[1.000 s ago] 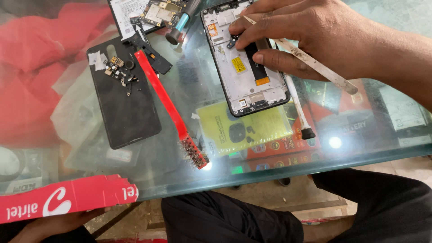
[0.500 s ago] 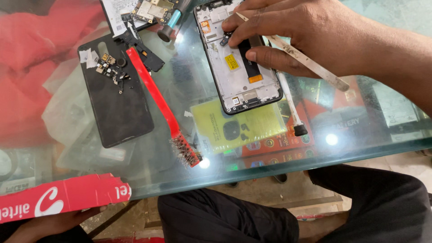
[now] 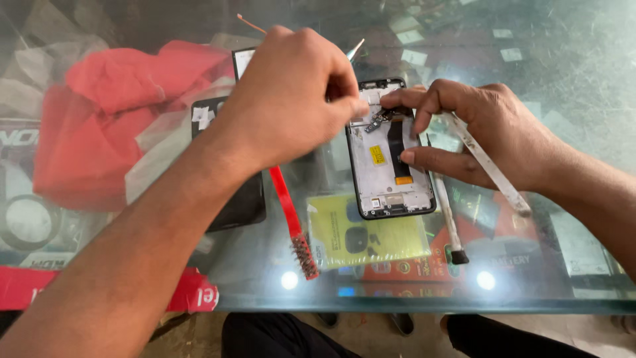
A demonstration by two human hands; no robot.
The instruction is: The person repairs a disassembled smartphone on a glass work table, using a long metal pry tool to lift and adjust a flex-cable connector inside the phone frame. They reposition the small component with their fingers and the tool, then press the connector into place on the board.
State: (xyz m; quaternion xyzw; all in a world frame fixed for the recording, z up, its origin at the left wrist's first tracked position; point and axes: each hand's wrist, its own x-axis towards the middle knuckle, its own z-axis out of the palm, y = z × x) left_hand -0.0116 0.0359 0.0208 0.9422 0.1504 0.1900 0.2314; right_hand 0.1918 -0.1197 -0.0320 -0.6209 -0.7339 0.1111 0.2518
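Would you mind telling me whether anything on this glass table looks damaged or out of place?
The opened phone lies without its back, its inner parts bare. The left hand and right hand meet at its top end. The red-handled brush lies askew beside it. I see nothing spilled.

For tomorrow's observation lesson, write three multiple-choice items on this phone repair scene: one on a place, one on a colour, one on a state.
1. Where does the red-handled brush lie?
A. left of the opened phone
B. on the red cloth
C. right of the phone

2. What colour is the packet under the glass tabletop, just below the phone?
A. blue
B. yellow-green
C. white

3. What state is the phone in?
A. closed, screen lit
B. still boxed
C. opened, inner parts showing

Answers: 1 A, the brush lies between the black back cover and the phone. 2 B, the packet shows yellow-green. 3 C, the frame lies bare while the left hand and right hand meet at its top.
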